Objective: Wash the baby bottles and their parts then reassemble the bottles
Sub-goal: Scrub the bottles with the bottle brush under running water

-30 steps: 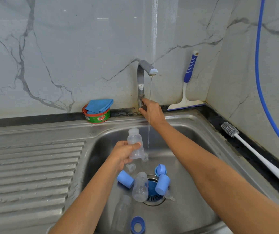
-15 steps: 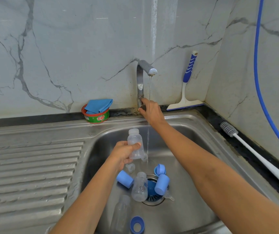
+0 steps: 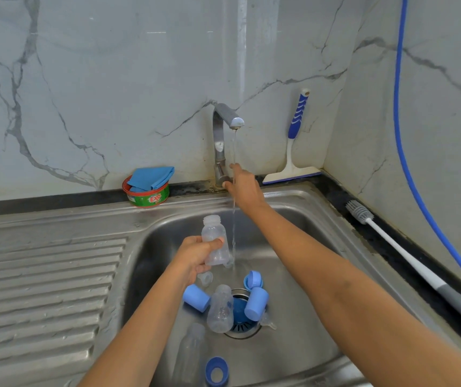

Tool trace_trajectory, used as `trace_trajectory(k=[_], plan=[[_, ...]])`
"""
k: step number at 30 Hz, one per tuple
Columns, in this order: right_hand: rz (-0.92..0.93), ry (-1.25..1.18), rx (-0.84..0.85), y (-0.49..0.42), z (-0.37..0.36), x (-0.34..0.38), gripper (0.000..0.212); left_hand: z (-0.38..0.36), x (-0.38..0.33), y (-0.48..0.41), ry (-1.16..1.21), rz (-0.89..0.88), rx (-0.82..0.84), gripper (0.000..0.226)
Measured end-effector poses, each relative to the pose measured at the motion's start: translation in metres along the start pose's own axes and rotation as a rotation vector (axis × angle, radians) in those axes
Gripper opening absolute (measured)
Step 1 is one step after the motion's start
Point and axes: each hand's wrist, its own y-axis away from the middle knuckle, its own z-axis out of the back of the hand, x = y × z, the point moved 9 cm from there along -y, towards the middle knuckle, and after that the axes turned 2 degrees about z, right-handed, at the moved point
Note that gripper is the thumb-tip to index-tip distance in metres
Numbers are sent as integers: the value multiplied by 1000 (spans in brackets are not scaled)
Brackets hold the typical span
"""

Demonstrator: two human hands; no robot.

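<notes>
My left hand (image 3: 194, 259) grips a clear baby bottle (image 3: 215, 238) upright over the steel sink (image 3: 302, 347), just left of the thin water stream from the tap (image 3: 219, 127). My right hand (image 3: 247, 191) reaches to the tap's base, thumb and forefinger on its handle. On the sink floor lie a second clear bottle (image 3: 220, 310) across the drain and a third bottle (image 3: 189, 353) nearer me. Around them are two light blue caps (image 3: 196, 298) (image 3: 256, 303), a blue collar ring (image 3: 216, 371), another blue ring (image 3: 253, 280) and a clear teat (image 3: 205, 278).
A green soap tub with a blue cloth (image 3: 148, 188) stands on the back ledge left of the tap. A blue-handled squeegee (image 3: 293, 152) leans in the corner. A long bottle brush (image 3: 391, 241) lies along the right counter under a blue hose (image 3: 402, 135). The ribbed draining board (image 3: 42, 275) spreads left.
My right hand's fingers have shifted on the tap handle, the forefinger now raised, and the water stream looks a little fuller. My left hand and its bottle have stayed put.
</notes>
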Motion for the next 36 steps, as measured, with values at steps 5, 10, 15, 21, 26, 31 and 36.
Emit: trace_trajectory(k=[5,10,15,21,26,31,36], plan=[[-182,161,-24,29,39,-46,25,-13,4,12,-4,15,16,37],[-317,502,-66,66,86,-91,30,-28,9,36,12,24,32,31],[-565,619,-106,115,135,-125,33,-38,6,60,-2,7,40,33],[-882,749,178,178,170,-147,43,-44,-5,85,10,-29,40,34],[-870,740,303,201,175,-151,35,-35,-5,96,4,-35,37,45],[-717,554,133,180,173,-131,33,-12,-8,100,32,-45,0,49],[-342,510,133,140,138,-59,35,11,-10,95,72,-56,-53,35]])
